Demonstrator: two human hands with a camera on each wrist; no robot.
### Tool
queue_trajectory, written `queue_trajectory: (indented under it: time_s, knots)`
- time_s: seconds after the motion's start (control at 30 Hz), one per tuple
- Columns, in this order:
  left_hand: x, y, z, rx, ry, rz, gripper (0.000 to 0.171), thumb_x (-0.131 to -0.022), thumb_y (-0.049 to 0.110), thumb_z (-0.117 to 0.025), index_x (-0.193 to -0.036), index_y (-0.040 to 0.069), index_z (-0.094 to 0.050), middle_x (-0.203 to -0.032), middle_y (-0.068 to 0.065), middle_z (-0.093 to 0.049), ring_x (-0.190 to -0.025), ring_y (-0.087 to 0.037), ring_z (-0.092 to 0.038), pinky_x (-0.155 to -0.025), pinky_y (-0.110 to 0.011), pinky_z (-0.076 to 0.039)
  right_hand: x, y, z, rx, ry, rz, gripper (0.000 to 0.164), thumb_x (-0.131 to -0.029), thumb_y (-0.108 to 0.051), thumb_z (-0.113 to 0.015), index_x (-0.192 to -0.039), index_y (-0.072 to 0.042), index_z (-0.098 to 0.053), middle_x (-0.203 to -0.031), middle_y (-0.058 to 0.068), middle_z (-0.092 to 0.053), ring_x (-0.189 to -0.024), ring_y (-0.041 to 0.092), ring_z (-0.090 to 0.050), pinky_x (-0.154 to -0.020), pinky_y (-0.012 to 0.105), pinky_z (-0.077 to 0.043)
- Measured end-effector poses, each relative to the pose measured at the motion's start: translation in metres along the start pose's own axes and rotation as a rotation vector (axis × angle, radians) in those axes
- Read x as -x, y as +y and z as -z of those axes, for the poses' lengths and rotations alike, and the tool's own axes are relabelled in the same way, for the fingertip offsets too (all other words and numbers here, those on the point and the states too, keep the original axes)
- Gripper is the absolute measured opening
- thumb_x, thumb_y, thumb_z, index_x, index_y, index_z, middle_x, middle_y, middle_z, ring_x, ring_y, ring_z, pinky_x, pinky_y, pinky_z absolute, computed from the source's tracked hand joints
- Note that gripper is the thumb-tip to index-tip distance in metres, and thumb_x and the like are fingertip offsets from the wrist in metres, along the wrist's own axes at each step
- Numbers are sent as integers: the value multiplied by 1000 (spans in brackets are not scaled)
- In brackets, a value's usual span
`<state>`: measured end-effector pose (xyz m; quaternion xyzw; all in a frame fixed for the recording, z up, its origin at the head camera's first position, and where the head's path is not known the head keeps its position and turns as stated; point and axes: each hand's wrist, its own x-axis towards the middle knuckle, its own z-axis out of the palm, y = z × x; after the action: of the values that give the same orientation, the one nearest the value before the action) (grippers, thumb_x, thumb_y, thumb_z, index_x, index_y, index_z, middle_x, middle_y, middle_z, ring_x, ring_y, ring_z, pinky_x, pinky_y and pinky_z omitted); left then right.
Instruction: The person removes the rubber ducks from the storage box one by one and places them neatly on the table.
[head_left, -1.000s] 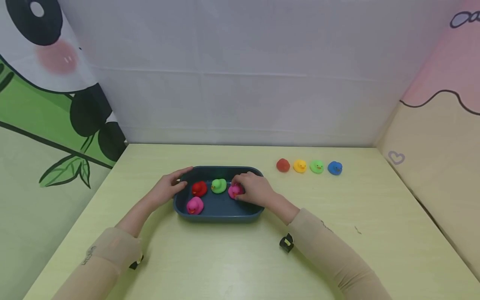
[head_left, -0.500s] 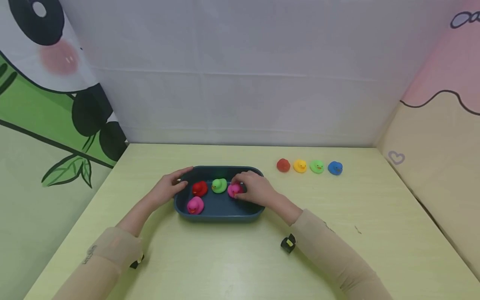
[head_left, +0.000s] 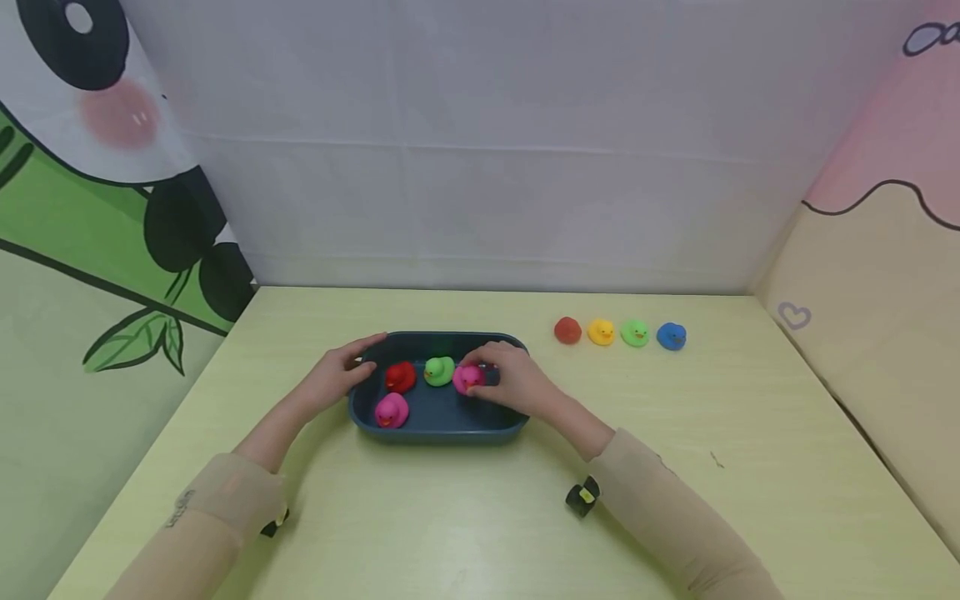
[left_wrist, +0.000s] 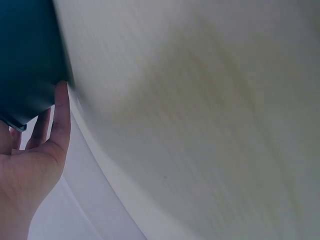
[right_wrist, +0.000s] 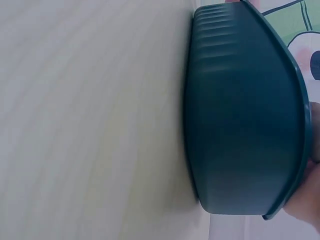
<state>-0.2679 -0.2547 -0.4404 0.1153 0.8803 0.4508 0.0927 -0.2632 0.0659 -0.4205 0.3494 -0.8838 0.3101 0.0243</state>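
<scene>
A dark blue-green plastic tray (head_left: 435,436) lies lengthwise on the table. My left hand (head_left: 335,375) grips its left end, thumb over the rim and fingers along the outer wall; the left wrist view shows the fingers (left_wrist: 61,115) against that wall. Inside the tray's right part, my right hand (head_left: 513,379) pinches a pink rubber duck (head_left: 467,378) between thumb and fingertips. Left of that duck sit a green rubber duck (head_left: 438,372) and a red rubber duck (head_left: 401,377). Another pink rubber duck (head_left: 392,411) is at the front left. In the right wrist view the tray's wall hides most of the hand.
Behind the tray to the right, a row on the table (head_left: 465,517) holds a red toy (head_left: 567,331), a yellow duck (head_left: 601,332), a lime green duck (head_left: 635,333) and a blue duck (head_left: 671,336). A pale cloth wall (head_left: 480,208) stands along the back edge.
The pinched pink duck has shifted slightly left towards the green duck, and more of it shows. My right forearm has edged to the right; the left hand stays in place.
</scene>
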Motion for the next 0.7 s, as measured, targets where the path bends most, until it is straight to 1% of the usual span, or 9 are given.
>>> queue_trajectory:
  time_s: [0.13, 0.27, 0.37, 0.4, 0.5, 0.57, 0.6, 0.7]
  knots:
    - [0, 0, 0, 8, -4, -2, 52, -97, 16, -51, -146, 24, -36, -150, -17, -32, -120, -40, -49, -77, -28, -51, 4, 3, 1, -94, 39, 19, 37, -77, -23, -79, -111, -15, -66, -106, -2, -65, -95, 15, -55, -80, 33, -53]
    - [1, 0, -1, 4, -6, -3, 53, -97, 16, -51, -147, 24, -36, -150, -16, -32, -123, -42, -47, -86, -37, -52, 9, 5, 6, -189, 56, 6, 40, -77, -20, -79, -113, -14, -65, -106, -2, -64, -94, 15, -57, -80, 33, -53]
    - [1, 1, -1, -4, -2, -4, 53, -97, 16, -51, -147, 23, -36, -150, -17, -32, -125, -43, -45, -89, -42, -50, 12, 6, 10, -249, 66, -24, 40, -77, -20, -79, -114, -15, -64, -106, -3, -63, -95, 15, -57, -81, 34, -53]
    - [1, 1, -1, -6, -2, -4, 53, -97, 16, -51, -147, 23, -36, -150, -17, -32, -124, -42, -46, -89, -42, -51, 14, 6, 12, -265, 70, -39, 40, -77, -20, -78, -114, -16, -64, -106, -4, -63, -95, 15, -57, -81, 34, -52]
    - [1, 2, -1, -8, -2, 1, 53, -97, 16, -51, -147, 24, -35, -150, -17, -32, -121, -41, -48, -82, -35, -52, 17, 6, 16, -294, 80, -81, 40, -78, -20, -78, -115, -19, -64, -106, -5, -62, -96, 15, -56, -80, 32, -52]
    - [1, 3, -1, -5, -4, 3, 53, -97, 16, -51, -147, 24, -35, -150, -16, -32, -120, -40, -49, -81, -34, -52, 19, 7, 18, -308, 84, -104, 40, -78, -21, -78, -115, -20, -64, -107, -6, -62, -97, 15, -56, -80, 31, -52]
    - [1, 3, -1, -5, -4, 3, 53, -97, 16, -51, -147, 24, -35, -150, -16, -32, -121, -40, -49, -82, -35, -52, 21, 7, 18, -318, 85, -113, 40, -78, -21, -78, -116, -20, -64, -107, -5, -62, -97, 15, -56, -81, 31, -51]
    - [1, 3, -1, -11, -3, -2, 53, -97, 16, -50, -147, 24, -35, -151, -16, -31, -125, -42, -46, -87, -40, -51, 24, 7, 21, -355, 92, -140, 41, -78, -21, -78, -116, -20, -64, -109, -4, -62, -99, 17, -55, -82, 33, -51]
